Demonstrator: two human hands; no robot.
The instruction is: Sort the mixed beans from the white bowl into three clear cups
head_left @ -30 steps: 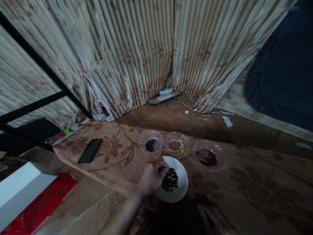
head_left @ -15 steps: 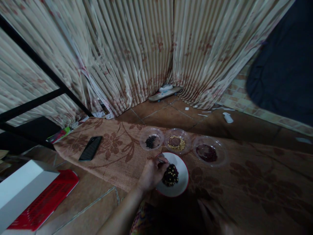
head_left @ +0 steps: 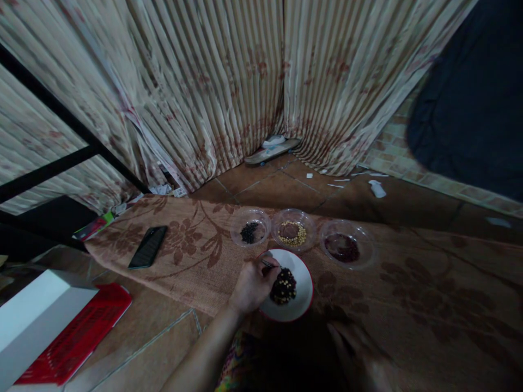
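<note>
My left hand [head_left: 254, 286] is closed in a pinch on slim metal tweezers [head_left: 268, 264], over the left side of a white bowl with a red rim [head_left: 303, 288]. Inside the bowl lies a pile of mixed dark and yellow beans [head_left: 283, 286]; the tweezers' tips are too dim to make out against it. My right hand [head_left: 351, 348] is in shadow at the lower right, its fingers loosely stretched out and nothing seen in them. Behind the bowl stand three clear plastic bowls, with black beans [head_left: 248, 233], yellow beans [head_left: 299, 235] and dark red beans [head_left: 343, 249].
A patterned brown cloth [head_left: 196, 272] covers the low table. A phone [head_left: 147, 247] lies on its left part. On the floor at left are a white box [head_left: 44, 321] and a red plastic basket [head_left: 85, 332]. A skateboard [head_left: 273, 152] sits by the curtains [head_left: 229, 81].
The whole view has shifted slightly, so things appear a little further up and left. My left hand stays at the bowl with the tweezers; the right hand remains low at the right.
</note>
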